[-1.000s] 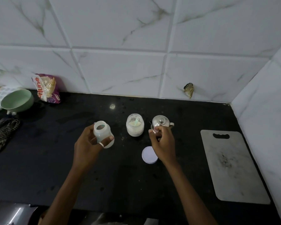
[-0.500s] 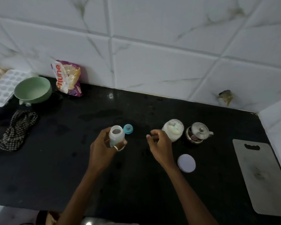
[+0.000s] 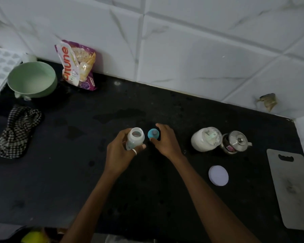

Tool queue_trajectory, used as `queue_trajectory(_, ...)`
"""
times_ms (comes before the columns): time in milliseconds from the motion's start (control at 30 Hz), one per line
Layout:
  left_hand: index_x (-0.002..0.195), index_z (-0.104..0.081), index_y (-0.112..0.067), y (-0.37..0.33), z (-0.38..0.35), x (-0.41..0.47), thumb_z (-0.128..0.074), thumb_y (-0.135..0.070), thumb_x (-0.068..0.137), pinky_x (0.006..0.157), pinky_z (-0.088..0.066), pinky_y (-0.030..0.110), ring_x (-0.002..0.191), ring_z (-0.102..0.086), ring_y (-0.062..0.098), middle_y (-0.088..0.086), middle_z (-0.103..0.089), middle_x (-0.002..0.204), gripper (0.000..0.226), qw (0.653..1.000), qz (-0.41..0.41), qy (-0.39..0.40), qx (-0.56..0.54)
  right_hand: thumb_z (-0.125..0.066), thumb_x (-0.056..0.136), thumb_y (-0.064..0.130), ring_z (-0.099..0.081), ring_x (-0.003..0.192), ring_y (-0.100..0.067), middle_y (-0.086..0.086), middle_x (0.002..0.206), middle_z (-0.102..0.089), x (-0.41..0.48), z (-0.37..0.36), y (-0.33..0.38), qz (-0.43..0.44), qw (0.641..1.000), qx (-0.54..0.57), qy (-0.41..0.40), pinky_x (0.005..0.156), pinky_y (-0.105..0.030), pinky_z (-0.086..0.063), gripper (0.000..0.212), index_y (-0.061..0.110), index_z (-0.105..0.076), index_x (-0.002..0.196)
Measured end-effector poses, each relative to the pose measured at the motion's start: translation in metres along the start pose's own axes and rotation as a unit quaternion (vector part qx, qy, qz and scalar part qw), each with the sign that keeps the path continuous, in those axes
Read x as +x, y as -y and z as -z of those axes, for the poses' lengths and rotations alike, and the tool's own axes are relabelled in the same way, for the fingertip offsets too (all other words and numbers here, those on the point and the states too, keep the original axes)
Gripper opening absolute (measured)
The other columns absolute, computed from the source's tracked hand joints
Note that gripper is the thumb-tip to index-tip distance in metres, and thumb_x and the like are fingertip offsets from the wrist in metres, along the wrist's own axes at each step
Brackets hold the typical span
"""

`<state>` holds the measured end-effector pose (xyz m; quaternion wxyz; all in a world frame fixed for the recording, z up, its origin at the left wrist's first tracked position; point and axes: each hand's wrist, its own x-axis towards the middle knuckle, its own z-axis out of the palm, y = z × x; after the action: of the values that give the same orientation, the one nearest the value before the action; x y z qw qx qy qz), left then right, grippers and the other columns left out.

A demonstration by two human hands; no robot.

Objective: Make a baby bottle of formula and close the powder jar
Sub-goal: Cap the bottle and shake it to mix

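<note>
Left hand clasps the upright, uncapped bottle. Right hand, fingers curled around the blue teat cap just beside the bottle's right, is nearer. Open powder jar stands farther right, its lid apart.

Centre of black stone surface: clear plastic baby bottle, teal nipple cap just right of it. Further right: open glass powder jar, small steel lidded pot touching its right side. Round white jar lid in front of the jar, apart. Grey cutting board far right. Back left: green bowl, snack packet against the tiled wall. Checked cloth in front of bowl.
</note>
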<state>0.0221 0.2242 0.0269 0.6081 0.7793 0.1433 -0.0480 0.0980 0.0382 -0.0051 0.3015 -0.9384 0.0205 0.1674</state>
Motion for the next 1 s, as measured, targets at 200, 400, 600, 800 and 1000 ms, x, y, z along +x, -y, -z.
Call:
queue_trajectory(200,0.127,-0.062,-0.032,0.010,0.000,0.011,-0.093,-0.026,0.074,0.084,-0.054,0.010,0.106,-0.066,-0.009,-0.019,-0.071,0.115,0.061,1.000,0.006,0.008,-0.006,-0.076,0.090,0.018,-0.043,0.139,-0.023,-0.004,0.149,-0.048,0.009,-0.009,0.001,0.014,0.999,-0.046,0.020,0.113,-0.039,-0.042,0.062,0.020,-0.051,0.146)
queue_trajectory(400,0.125,-0.061,-0.035,0.008,0.002,0.015,-0.093,-0.023,0.075,0.082,-0.051,0.008,0.104,-0.064,-0.013,-0.022,-0.070,0.114,0.061,1.000,-0.004,-0.001,-0.006,-0.079,0.086,0.012,-0.052,0.133,-0.023,-0.004,0.143,-0.055,0.015,-0.006,0.002,0.014,0.999,-0.041,-0.001,0.111,-0.041,-0.045,0.058,0.017,-0.058,0.140)
queue_trajectory(600,0.127,-0.061,-0.032,-0.001,-0.005,0.012,-0.093,-0.024,0.075,0.083,-0.051,0.007,0.106,-0.065,-0.011,-0.020,-0.070,0.117,0.062,1.000,-0.024,-0.010,0.003,-0.080,0.085,0.014,-0.056,0.127,-0.020,-0.003,0.139,-0.057,0.005,0.022,0.010,0.022,0.999,-0.017,-0.022,0.107,-0.035,-0.048,0.056,0.019,-0.060,0.138)
queue_trajectory(800,0.124,-0.060,-0.033,-0.026,-0.027,-0.007,-0.094,-0.025,0.073,0.084,-0.049,0.004,0.107,-0.063,-0.014,-0.018,-0.070,0.115,0.062,0.998,-0.058,-0.021,0.013,-0.082,0.084,0.019,-0.060,0.118,-0.014,0.002,0.132,-0.060,-0.032,0.088,0.009,0.063,0.997,0.018,-0.033,0.102,-0.032,-0.052,0.054,0.022,-0.062,0.135)
queue_trajectory(1000,0.126,-0.064,-0.026,-0.073,-0.071,-0.039,-0.095,-0.027,0.072,0.085,-0.051,0.008,0.106,-0.067,-0.004,-0.015,-0.072,0.115,0.062,0.991,-0.125,-0.033,0.026,-0.087,0.079,0.022,-0.065,0.108,-0.009,0.006,0.124,-0.066,-0.085,0.187,0.008,0.140,0.989,0.031,-0.040,0.099,-0.035,-0.056,0.052,0.025,-0.067,0.126)
